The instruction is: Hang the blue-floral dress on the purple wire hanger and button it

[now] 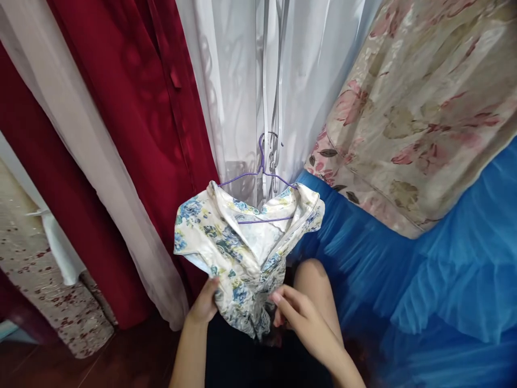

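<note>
A white shirt with blue and yellow flowers (242, 237) hangs on a purple wire hanger (262, 172). The hanger's hook is caught on a metal grille behind a sheer white curtain (238, 81). My left hand (204, 304) grips the shirt's lower left front, fingers closed on the cloth. My right hand (301, 315) pinches the lower right front near the placket. Both hands meet at the bottom of the shirt, just above my bare knee (313, 283).
A dark red curtain (133, 134) and a pale sheer panel (81, 140) hang at the left. A floral bedcover (424, 108) lies over blue ruffled fabric (424, 269) at the right. Dark wooden floor (100, 361) shows at the lower left.
</note>
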{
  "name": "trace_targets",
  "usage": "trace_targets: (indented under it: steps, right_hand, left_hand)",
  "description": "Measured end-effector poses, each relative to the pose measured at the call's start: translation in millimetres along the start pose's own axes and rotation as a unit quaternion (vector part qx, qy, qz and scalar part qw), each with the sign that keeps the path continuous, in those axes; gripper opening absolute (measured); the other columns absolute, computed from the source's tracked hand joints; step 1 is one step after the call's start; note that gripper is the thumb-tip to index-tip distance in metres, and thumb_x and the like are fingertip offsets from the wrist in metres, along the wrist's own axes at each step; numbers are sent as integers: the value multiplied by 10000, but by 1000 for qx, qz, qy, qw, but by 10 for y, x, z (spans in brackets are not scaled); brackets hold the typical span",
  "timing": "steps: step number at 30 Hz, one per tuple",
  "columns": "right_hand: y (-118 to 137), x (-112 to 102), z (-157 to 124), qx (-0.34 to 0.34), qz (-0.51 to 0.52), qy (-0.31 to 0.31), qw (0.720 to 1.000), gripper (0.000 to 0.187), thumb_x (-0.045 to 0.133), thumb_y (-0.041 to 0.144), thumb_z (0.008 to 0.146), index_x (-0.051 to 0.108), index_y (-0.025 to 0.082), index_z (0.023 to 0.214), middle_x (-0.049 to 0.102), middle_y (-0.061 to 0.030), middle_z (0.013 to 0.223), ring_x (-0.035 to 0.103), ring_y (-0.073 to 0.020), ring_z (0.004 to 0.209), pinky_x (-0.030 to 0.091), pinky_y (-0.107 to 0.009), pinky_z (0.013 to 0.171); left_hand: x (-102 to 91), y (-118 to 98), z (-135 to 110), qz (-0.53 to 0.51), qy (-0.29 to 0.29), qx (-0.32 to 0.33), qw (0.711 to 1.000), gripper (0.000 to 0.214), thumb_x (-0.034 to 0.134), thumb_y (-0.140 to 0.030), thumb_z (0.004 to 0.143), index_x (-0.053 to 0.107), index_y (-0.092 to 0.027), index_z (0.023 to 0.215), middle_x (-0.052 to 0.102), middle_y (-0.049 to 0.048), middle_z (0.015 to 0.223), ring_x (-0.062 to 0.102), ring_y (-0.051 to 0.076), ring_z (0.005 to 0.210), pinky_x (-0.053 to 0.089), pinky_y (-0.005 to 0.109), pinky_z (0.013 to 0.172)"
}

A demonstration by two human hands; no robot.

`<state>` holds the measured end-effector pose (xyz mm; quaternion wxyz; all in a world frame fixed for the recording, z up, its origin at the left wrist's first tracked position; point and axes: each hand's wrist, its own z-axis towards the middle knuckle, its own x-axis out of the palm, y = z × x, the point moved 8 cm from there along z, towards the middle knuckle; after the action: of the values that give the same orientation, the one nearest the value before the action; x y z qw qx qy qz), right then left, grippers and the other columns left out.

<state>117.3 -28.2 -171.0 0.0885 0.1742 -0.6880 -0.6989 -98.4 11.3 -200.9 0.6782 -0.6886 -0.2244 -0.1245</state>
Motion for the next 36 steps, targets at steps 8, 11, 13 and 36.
trace_targets:
  steps: [8,11,13,36]
  right_hand:
    - [-128,74,549,-59,99,-149,982,392,560,591,952,473,236,807,423,71,564,368,-130,516,291,-257,513]
    - [-178,160,507,-42,130,-151,979,355,542,580,967,473,246,865,448,62,601,403,-143,536,319,-263,519]
    - [-119,172,468,-58,128,-164,976,367,523,558,984,471,239,809,433,53,630,407,-141,566,327,-262,532]
    - [-22,-64,281,-44,186,-156,969,432,676,537,862,514,206,638,342,79,478,252,-88,458,187,-259,474]
  left_hand:
    - [455,-212,-141,158,35,40,986,574,868,-329,665,722,-171,1197,788,103,1029,693,356,1137,547,460,1011]
    - [368,-133,-89,130,23,24,991,566,868,-300,662,722,-168,1193,785,99,1057,689,350,1143,541,456,1016]
    - [320,-32,-52,105,16,8,994,562,868,-294,660,722,-162,1186,778,99,1082,682,344,1157,524,452,1036]
    - [-78,60,92,20,-210,102,972,289,719,-268,685,664,-177,953,720,26,900,686,237,957,516,338,884]
